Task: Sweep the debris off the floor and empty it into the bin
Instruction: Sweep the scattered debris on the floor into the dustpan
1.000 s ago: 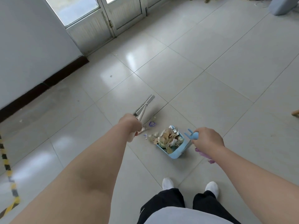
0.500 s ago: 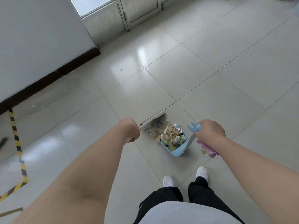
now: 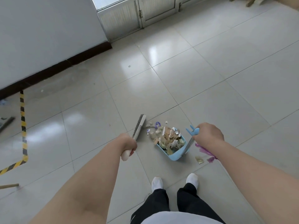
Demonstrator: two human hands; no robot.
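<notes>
A light blue dustpan [image 3: 175, 155] sits on the tiled floor, heaped with torn cardboard and paper debris [image 3: 168, 138]. My right hand [image 3: 208, 134] grips the top of its upright handle [image 3: 188, 144]. My left hand [image 3: 127, 143] grips the white handle of a hand broom [image 3: 139, 126], whose grey bristles stand to the left of the pan's mouth. A few scraps and a purple ring [image 3: 157, 124] lie on the floor just in front of the pan. A purple wrapper [image 3: 204, 150] and a small packet [image 3: 199, 159] lie to the right of the pan.
A white wall with a dark skirting board [image 3: 53, 71] runs along the left. Glass doors [image 3: 137, 15] stand at the far end. Yellow-and-black tape [image 3: 23, 126] marks the floor at left. A wooden stick end [image 3: 9, 185] lies at the left edge. My feet [image 3: 175, 181] stand just behind the pan.
The broom has swung left, away from the pan's mouth, leaving scraps in front of it. My head has turned left, so the wall and tape show more. My right hand still holds the dustpan handle.
</notes>
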